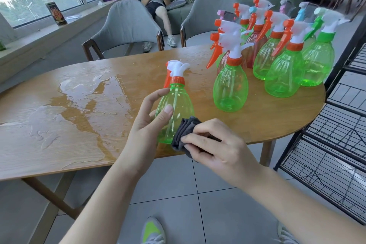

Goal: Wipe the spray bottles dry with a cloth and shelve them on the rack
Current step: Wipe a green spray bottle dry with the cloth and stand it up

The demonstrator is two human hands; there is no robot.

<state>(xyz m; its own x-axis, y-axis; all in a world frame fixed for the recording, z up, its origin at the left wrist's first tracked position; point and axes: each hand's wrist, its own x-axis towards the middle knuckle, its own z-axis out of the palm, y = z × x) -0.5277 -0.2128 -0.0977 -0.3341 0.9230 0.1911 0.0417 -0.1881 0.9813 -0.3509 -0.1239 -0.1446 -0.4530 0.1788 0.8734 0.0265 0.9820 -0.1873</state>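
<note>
The left hand is wrapping its thumb and fingers round the bottle, steadying it above the table edge. The right hand is pinching the folded cloth against the bottle's lower side, likely wiping. The rack is waiting to the right.

bottle: glossy clear plastic | cloth: matt fabric | table: wet wood

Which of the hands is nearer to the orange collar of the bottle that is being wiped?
Left. The left hand grips the green bottle, its forefinger just under the orange collar. The right hand presses the grey cloth near the bottle's base.
</note>
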